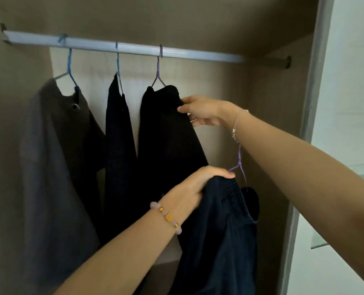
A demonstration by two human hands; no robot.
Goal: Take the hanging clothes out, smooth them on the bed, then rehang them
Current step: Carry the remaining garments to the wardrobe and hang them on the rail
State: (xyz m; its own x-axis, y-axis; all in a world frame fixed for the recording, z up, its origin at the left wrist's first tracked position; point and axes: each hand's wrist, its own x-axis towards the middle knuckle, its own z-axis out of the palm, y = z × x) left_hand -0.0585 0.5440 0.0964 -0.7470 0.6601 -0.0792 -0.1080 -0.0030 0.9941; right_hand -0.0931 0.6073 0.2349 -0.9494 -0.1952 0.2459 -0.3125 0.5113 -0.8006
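While three garments were hung from the rail [134, 48], a fourth was held off it, low beneath its right end. The rail, a flat bar of pale metal, was fixed across a brown wardrobe [272, 103] with smooth, matte walls.

Under the rail's left part, a grey top [55, 156] of soft, dull cloth was draped wide over a thin blue hanger [70, 67]. Under its middle, a dark piece [118, 135] was hung long and narrow from a second blue hanger [117, 62]. Just right of that, a black piece [168, 128] with a thick, rounded top edge was carried on a purple hanger [158, 67] hooked over the rail.

The upper right edge of the black piece was pinched by the right hand [200, 111], thumb on the front and fingers behind. A fine chain bracelet [236, 124] was worn on that wrist.

Lower down, well below the rail, the navy piece [219, 231] was gripped by the left hand [189, 188], whose fingers were curled over its puckered, gathered band. Its cloth was ribbed and fell in loose folds. A beaded bracelet [166, 216] of pale and yellow stones was worn on the left wrist.

From the navy piece a second purple hanger [239, 165] rose as a thin twisted stem. Its hook was hidden behind the right forearm, so what it hung on could not be told.
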